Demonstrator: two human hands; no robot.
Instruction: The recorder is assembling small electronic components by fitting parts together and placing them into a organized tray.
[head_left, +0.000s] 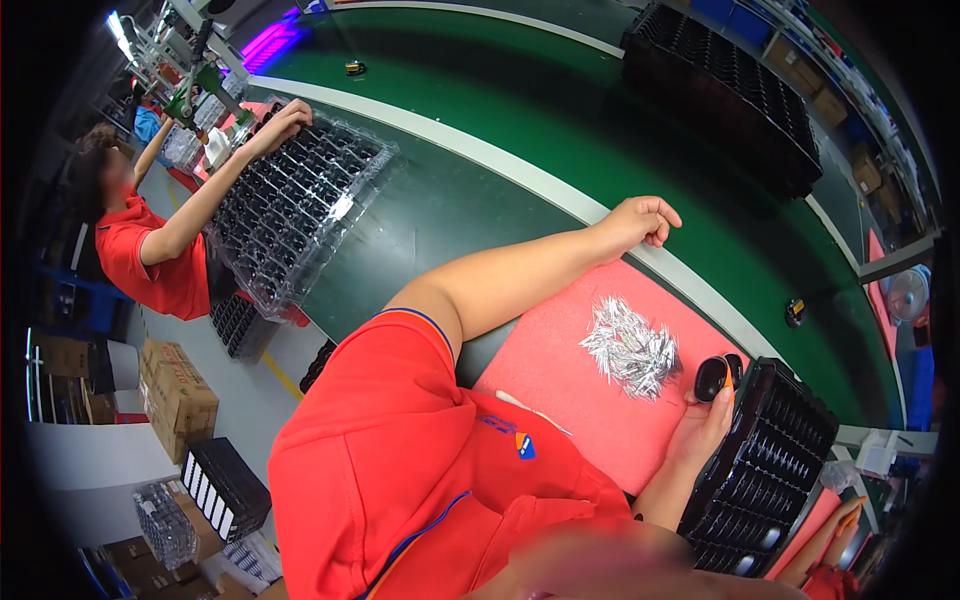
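Note:
My left hand [638, 226] reaches out over the conveyor's pale edge rail, beyond the pink foam mat [540, 345]. Its fingers are loosely bent and a little apart, and no object shows in them. At the mat's right side my right hand [698, 430] grips a glossy black rounded part [712, 378] between thumb and fingers. Something orange covers part of a digit there. A heap of thin silver metal strips [630, 350] lies on the mat, left of the black part. Close beside my right hand stands a stack of black compartment trays [765, 460].
A green conveyor belt [560, 130] runs beyond the rail, carrying a small black-and-yellow item [795, 312] and a tall stack of black trays [725, 90]. At the left, a co-worker in red [160, 250] reaches over a clear-wrapped tray of black parts [290, 200]. Cardboard boxes [178, 395] stand on the floor.

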